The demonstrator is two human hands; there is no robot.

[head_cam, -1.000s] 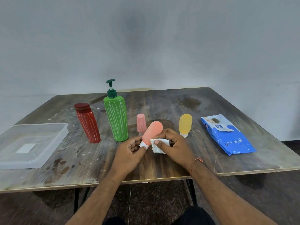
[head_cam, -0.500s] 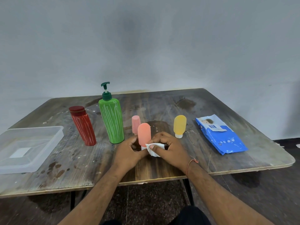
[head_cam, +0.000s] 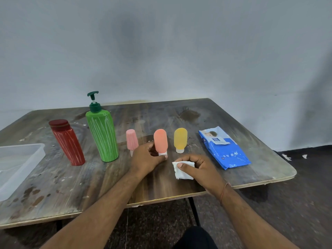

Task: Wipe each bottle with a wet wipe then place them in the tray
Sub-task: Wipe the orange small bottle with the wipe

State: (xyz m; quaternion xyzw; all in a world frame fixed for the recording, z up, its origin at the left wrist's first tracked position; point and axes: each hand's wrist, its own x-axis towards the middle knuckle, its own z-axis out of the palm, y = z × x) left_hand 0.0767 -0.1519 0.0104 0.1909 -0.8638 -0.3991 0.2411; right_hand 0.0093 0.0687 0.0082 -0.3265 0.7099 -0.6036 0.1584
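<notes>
Your left hand (head_cam: 146, 159) pinches the white cap end of the orange bottle (head_cam: 160, 141), which stands cap-down and upright on the table (head_cam: 75, 186). Your right hand (head_cam: 199, 167) grips a crumpled white wipe (head_cam: 182, 172) just beside it, apart from the bottle. A pink bottle (head_cam: 131, 139) stands to its left, a yellow bottle (head_cam: 180, 139) to its right. Further left stand the green pump bottle (head_cam: 102, 133) and the red bottle (head_cam: 67, 142); the clear tray (head_cam: 38, 153) sits at the far left edge, the blue wipes pack (head_cam: 224, 148) at the right
</notes>
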